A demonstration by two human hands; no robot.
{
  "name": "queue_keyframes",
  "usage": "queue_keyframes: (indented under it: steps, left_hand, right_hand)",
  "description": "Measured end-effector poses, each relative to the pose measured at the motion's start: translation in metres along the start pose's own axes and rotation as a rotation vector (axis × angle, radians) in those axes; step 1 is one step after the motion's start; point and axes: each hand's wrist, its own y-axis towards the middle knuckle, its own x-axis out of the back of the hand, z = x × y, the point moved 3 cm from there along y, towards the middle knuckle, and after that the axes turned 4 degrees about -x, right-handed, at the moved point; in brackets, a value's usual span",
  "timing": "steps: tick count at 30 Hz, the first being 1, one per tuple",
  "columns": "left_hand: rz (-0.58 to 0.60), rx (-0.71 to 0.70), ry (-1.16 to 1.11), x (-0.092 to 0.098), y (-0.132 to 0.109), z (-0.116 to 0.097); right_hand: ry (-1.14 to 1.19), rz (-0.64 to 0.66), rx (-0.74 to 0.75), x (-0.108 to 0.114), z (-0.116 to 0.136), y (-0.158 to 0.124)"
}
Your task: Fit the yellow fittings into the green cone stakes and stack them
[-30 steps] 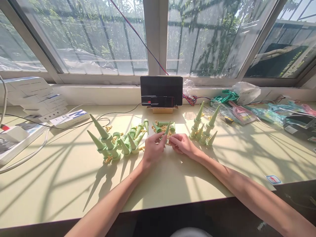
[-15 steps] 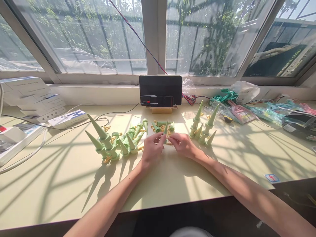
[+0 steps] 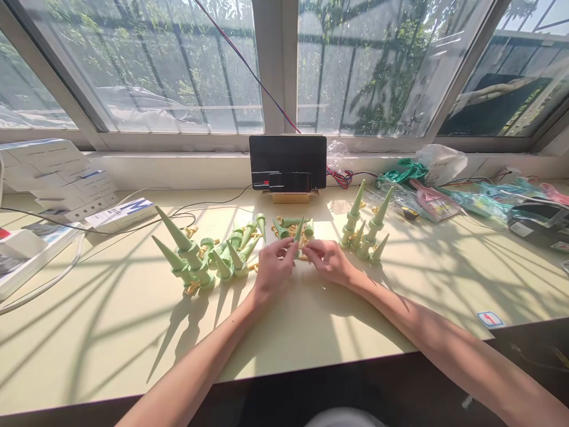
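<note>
In the middle of the table, my left hand [image 3: 275, 264] is closed around a pale green cone-shaped spike [image 3: 299, 230], held point up. My right hand [image 3: 331, 261] faces it from the right, thumb and fingers pinched together close to the spike's lower part; what lies between those fingertips is too small to make out. Just beyond both hands, more green spikes [image 3: 294, 221] lie among small yellow pieces [image 3: 278, 230]. On the left is a larger group of green spikes [image 3: 191, 258], some upright and some lying. Several assembled spikes [image 3: 371, 231] stand to the right.
A black tablet [image 3: 288, 155] with a phone leans on a cardboard stand [image 3: 291, 198] at the back. White boxes [image 3: 66, 172], a slim box [image 3: 120, 214] and cables lie left. Plastic bags [image 3: 433, 201] and a black object [image 3: 540, 222] occupy the right. The table's front edge is near my forearms.
The camera view has shifted very slightly. Both hands keep the same grip and place, and the spikes around them have not visibly moved.
</note>
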Motion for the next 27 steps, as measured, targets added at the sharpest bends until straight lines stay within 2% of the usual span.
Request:
queue_keyframes:
  steps: [7,13,19,23,27]
  left_hand:
    - [0.011,-0.021,-0.004,0.000,0.000,0.000]
    - [0.010,-0.034,0.012,0.000,0.000,0.001]
    - [0.010,-0.064,0.039,0.000,0.001,0.003]
    - [0.014,-0.072,0.037,0.000,0.001,0.003]
    - [0.016,-0.061,0.044,0.000,0.001,0.002]
  right_hand:
    - [0.199,0.032,-0.156,-0.001,0.004,0.001]
    - [0.553,0.153,-0.409,-0.005,0.002,0.000]
    - [0.859,0.218,-0.510,-0.009,-0.004,0.000]
    - [0.964,0.246,-0.602,-0.011,-0.004,0.000]
    - [0.967,0.230,-0.624,-0.011,-0.002,0.000]
